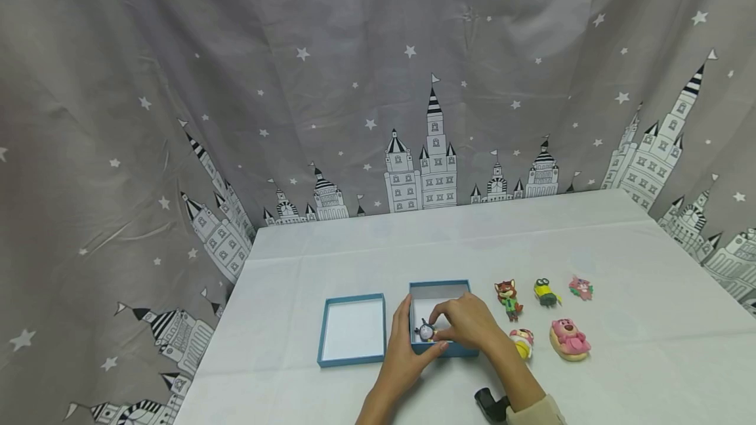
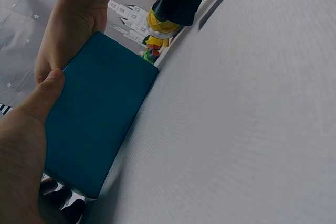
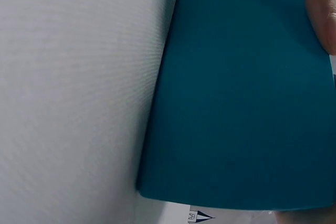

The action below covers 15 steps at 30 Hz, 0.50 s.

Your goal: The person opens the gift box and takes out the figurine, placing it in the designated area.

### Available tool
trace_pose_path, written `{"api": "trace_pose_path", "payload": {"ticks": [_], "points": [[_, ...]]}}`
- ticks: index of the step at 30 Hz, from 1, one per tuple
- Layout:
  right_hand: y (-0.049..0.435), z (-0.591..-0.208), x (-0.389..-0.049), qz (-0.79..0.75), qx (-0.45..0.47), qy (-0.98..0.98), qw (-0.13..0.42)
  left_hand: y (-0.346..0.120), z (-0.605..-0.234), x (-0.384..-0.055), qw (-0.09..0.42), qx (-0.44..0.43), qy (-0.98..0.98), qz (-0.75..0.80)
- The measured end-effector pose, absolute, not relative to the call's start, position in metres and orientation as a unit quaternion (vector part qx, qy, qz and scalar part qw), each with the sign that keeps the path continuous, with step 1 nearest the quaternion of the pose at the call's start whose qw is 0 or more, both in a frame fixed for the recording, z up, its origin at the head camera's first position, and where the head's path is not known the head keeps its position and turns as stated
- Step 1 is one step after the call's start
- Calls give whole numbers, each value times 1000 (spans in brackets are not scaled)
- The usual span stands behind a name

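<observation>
A blue box [image 1: 451,349] with a pale inside stands open on the white table. My left hand [image 1: 404,354] grips it by the near left corner, thumb along the front rim and fingers against the left wall. In the left wrist view the box's front wall [image 2: 100,114] shows under that thumb. My right hand [image 1: 469,321] reaches over the right side into the box. Its thumb and index finger pinch a small grey-blue figurine [image 1: 425,330] near the front left inside. The right wrist view is mostly the box wall [image 3: 236,103], with the right fingers out of sight.
Left of the box lies its blue-rimmed lid [image 1: 352,363]. To the right are a fox figurine [image 1: 508,299], a yellow-and-green figurine [image 1: 546,292], a pink flowery piece [image 1: 581,287], a pink bear [image 1: 569,338] and a yellow-white figurine [image 1: 522,342]. A black object [image 1: 491,405] lies by the right forearm.
</observation>
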State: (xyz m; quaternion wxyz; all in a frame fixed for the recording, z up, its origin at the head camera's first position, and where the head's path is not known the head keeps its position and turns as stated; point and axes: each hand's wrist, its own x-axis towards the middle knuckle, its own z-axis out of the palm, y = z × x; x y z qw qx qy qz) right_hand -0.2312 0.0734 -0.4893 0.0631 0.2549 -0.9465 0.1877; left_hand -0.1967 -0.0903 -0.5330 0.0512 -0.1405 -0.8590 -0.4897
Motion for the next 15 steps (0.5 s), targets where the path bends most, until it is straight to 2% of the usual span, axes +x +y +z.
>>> {"api": "trace_pose_path", "payload": {"ticks": [15], "points": [[74, -487, -233, 185, 260, -946, 53, -90, -534, -198, 42, -132, -863, -486]]}}
